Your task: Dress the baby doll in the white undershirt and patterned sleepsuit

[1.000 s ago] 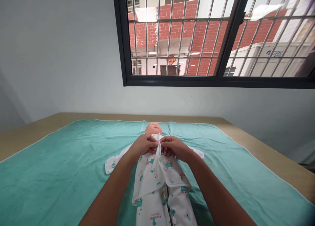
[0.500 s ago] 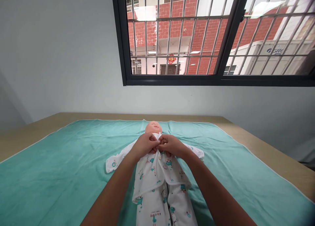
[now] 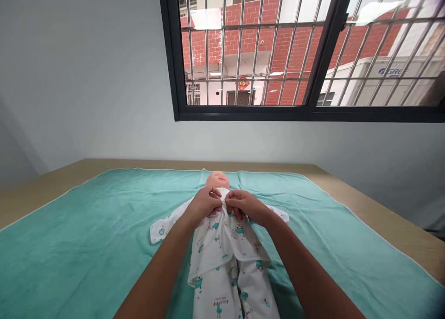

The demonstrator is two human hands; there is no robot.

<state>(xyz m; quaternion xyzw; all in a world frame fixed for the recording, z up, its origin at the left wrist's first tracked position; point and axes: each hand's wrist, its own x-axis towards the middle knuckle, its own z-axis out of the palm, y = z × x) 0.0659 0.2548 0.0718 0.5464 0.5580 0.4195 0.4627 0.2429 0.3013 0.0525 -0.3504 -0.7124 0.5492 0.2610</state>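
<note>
A baby doll (image 3: 218, 179) lies on its back, its head toward the wall. It wears a white printed baby shirt (image 3: 212, 252) and matching trousers (image 3: 217, 305). My left hand (image 3: 206, 203) pinches the shirt's front edge at the upper chest. Opposite it, my right hand (image 3: 245, 205) has its fingertips closed on the other side of the front. A small button (image 3: 223, 202) shows between the two hands, and a lower button (image 3: 226, 221) sits on the overlapped front. My fingers partly cover the chest. The doll's sleeves stretch out to both sides.
A green cloth (image 3: 104, 235) with slight wrinkles lies under the doll. Its edges stop short of the wooden table's border (image 3: 392, 226). Behind the table rise a pale wall (image 3: 104, 101) and a barred window with a dark frame (image 3: 243, 112).
My hands have drawn slightly apart, the right one moving a little to the right. The upper button between them now shows. The doll lies as before.
</note>
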